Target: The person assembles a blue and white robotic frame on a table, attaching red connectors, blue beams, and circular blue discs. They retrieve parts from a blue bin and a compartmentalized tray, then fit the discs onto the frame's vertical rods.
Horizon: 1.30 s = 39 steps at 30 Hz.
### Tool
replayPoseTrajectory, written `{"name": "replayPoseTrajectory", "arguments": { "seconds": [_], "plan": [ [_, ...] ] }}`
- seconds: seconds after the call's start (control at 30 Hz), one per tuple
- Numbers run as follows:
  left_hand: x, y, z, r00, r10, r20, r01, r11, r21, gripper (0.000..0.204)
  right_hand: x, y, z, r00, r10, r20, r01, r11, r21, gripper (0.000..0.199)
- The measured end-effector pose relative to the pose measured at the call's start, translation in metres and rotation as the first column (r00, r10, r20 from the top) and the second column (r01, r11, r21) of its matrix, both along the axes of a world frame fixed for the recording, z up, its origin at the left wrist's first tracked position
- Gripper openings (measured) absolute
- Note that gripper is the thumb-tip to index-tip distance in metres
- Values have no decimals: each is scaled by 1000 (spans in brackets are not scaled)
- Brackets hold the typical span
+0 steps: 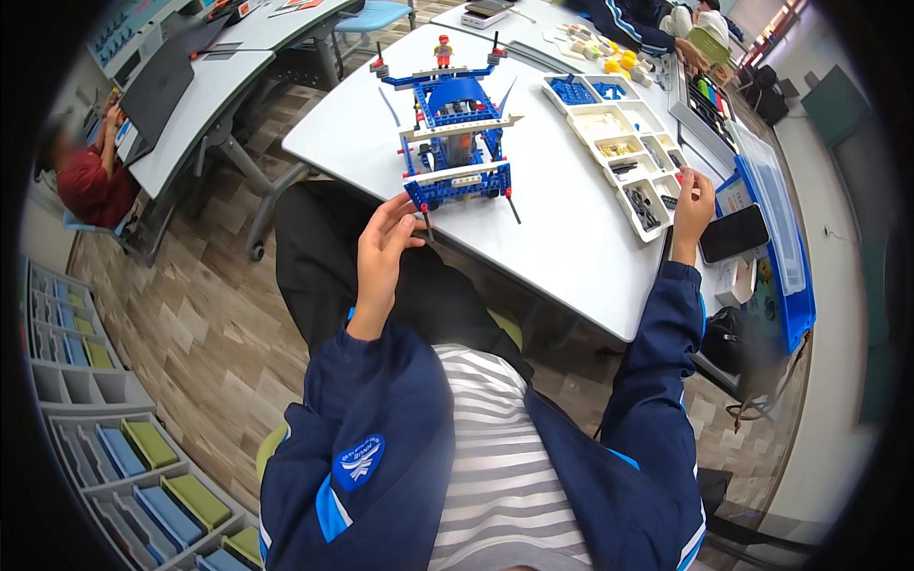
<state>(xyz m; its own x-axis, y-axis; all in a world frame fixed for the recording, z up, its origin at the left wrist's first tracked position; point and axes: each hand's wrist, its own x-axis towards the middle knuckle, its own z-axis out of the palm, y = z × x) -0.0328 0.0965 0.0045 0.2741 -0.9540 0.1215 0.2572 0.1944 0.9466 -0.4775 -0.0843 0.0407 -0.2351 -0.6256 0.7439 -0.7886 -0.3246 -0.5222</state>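
A blue and white building-brick vehicle (457, 147) stands on the white table, with a small red-capped toy figure (443, 51) on top at its far end. My left hand (383, 249) is at the vehicle's near left corner, its fingers loosely apart and the fingertips by the frame. Over the right edge of a white sorting tray (568, 112), my right hand (694, 207) is closed in a pinch. A small red building piece (679, 177) shows at its fingertips. Blue, white, tan, black and grey parts lie in the tray's compartments.
Right of my right hand lie a black phone (734, 234) and a blue storage bin (795, 285) with a clear lid. A parts case (703, 105) and yellow pieces (624, 65) sit farther back near another person's hand (692, 55). Someone in red sits at the left table (181, 124).
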Motion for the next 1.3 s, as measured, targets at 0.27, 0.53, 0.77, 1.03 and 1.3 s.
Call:
{"name": "replayPoseTrajectory", "arguments": {
  "seconds": [0.27,0.53,0.77,1.03,1.3],
  "plan": [
    [0,-17,24,789,348,506,-225,931,-289,20,106,48,33,923,383,-21,-374,910,176,11],
    [8,-21,24,766,275,581,-172,958,-228,21,180,67,22,728,686,22,-651,681,335,15],
    [19,-28,19,670,213,711,-80,973,-216,21,67,59,85,924,27,-380,-34,999,-11,17],
    [35,-42,-5,765,81,639,-24,995,-98,29,-159,58,112,754,-500,-426,645,685,338,54],
    [77,-55,-32,399,91,913,30,993,-112,55,-228,135,79,383,-899,-214,904,317,287,65]
  ]
}}
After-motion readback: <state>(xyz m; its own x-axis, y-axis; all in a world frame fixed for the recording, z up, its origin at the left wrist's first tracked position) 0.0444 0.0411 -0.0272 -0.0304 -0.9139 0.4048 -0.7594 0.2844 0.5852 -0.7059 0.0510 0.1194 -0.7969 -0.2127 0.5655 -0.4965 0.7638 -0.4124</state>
